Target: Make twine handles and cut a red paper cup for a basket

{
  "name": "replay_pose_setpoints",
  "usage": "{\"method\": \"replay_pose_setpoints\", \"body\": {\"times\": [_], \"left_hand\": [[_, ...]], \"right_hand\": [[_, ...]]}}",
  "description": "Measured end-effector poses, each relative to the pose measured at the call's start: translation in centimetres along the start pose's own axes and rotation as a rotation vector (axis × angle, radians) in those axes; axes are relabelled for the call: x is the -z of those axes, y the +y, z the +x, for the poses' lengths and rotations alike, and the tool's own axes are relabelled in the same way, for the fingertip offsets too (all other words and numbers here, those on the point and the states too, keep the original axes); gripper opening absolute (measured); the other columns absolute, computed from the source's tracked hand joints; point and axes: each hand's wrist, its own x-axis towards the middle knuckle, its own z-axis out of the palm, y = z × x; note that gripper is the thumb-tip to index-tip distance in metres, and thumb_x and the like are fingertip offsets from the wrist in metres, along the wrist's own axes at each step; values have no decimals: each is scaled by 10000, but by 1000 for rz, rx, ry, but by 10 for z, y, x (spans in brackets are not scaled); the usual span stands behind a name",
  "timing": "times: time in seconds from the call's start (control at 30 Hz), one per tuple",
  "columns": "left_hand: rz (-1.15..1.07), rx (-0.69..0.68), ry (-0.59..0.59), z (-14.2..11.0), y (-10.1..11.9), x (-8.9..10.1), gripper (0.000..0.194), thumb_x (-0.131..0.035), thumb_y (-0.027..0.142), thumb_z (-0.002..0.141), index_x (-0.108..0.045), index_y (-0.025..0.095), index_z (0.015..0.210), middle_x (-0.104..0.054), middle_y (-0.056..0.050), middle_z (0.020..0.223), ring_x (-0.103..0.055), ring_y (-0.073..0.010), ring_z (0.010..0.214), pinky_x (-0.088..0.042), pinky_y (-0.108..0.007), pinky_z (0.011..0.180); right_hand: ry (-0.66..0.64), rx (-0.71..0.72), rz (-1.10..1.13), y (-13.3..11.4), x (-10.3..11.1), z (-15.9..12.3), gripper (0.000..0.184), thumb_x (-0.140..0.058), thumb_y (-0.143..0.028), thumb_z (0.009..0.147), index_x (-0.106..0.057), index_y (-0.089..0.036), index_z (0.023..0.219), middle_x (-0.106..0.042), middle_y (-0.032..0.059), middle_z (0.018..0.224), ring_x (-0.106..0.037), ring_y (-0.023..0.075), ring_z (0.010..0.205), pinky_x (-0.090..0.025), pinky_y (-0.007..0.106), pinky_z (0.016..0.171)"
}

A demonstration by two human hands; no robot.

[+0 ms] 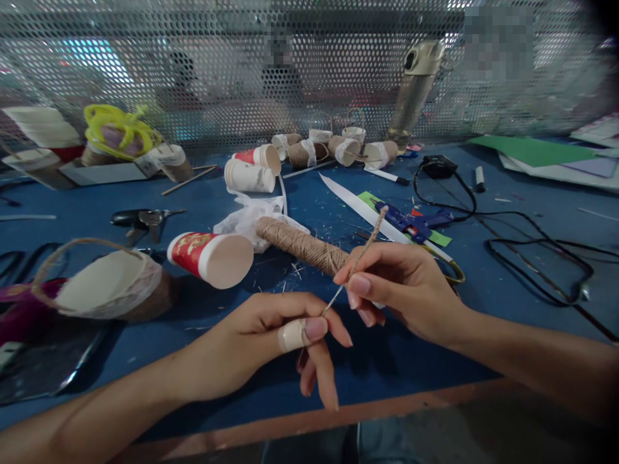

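"Can we read any lettering here?"
"None that we can make out. We see a gold print (189, 249) on the red paper cup (207, 258), but it is too unclear for us to read."

The head camera looks forward and down, from the person's side of a blue table (396, 370); its near edge (377, 409) crosses the bottom of the frame, a perforated screen (338, 84) the top. The left hand (271, 341) and right hand (401, 290) appear close, lower centre.
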Motion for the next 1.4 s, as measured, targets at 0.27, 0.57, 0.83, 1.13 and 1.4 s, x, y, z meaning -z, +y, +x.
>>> {"method": "replay_pose_setpoints", "body": {"times": [0.27,0.57,0.83,1.13,1.4], "left_hand": [[467,-73,224,0,-4,-3,186,-584,308,1069,-702,206,1170,-829,-15,816,-727,-119,720,-577,-191,719],[457,-105,312,2,-9,-2,246,-529,378,1090,-705,210,1132,-803,-8,799,-682,-100,628,-571,-168,627],[65,14,73,1,-3,-2,266,-548,400,1082,-690,175,1092,-833,-68,832,-710,-116,656,-573,-204,663],[123,6,57,0,-1,-2,264,-505,357,1103,-672,155,1131,-832,-98,849,-729,-150,682,-589,-253,681],[790,-143,292,1,-6,-2,183,-532,249,1070,-676,193,1167,-791,6,775,-708,-113,628,-543,-186,632]], "right_hand": [[142,86,-151,0,-3,-3,111,-772,-122,902,-771,-230,880,-735,-26,874,-618,27,548,-518,126,514],[209,169,-352,-2,-6,-3,91,-756,-150,923,-779,-224,875,-728,-44,809,-613,26,530,-518,121,501],[129,107,-277,-7,-6,-4,53,-743,-241,954,-789,-226,932,-757,-16,873,-636,33,549,-501,122,475],[125,41,-164,-4,-3,-1,24,-778,-203,910,-763,-203,891,-715,-8,798,-625,63,555,-506,152,477],[236,55,-281,-4,-4,-1,78,-844,-224,847,-774,-217,879,-719,-12,790,-635,82,575,-535,178,514]]}}
